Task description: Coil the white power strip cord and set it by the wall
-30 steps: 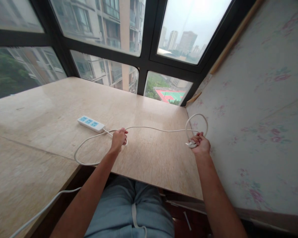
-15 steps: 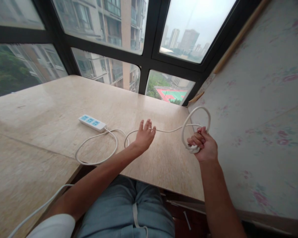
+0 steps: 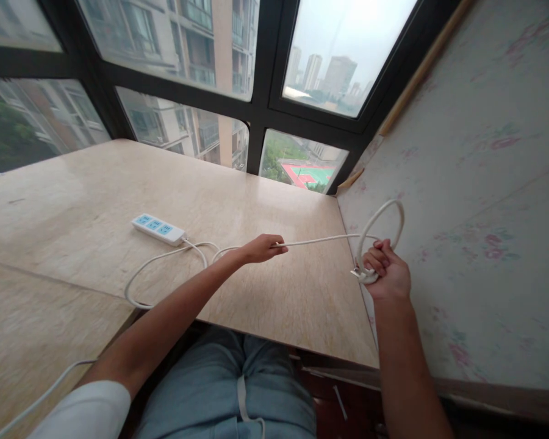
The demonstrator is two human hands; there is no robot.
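With the middle of the view as the dial's hub, a beige marble-patterned countertop (image 3: 293,299) spreads from nine o'clock through the centre to five, backed from ten to one by a black-framed window (image 3: 256,116). A wall with floral wallpaper (image 3: 480,195) rises at three. Beyond the glass stand an apartment block (image 3: 187,49) at eleven and a red-and-green sports court (image 3: 308,175) between one and two. The person's light-blue trousers (image 3: 224,390) show at half past six. Between three and four, beside the wall, the right hand (image 3: 388,268) is curled firmly around a raised coil of white power cord (image 3: 320,239), with what looks like its plug end poking out on the nine o'clock side. The left hand (image 3: 263,248), just toward seven from the hub, has thumb and fingers narrowed on the same cord, which runs nearly straight between the hands. At nine lies a white three-outlet power strip (image 3: 159,229) with blue socket faces, flat on the countertop; cord loops rest at eight.
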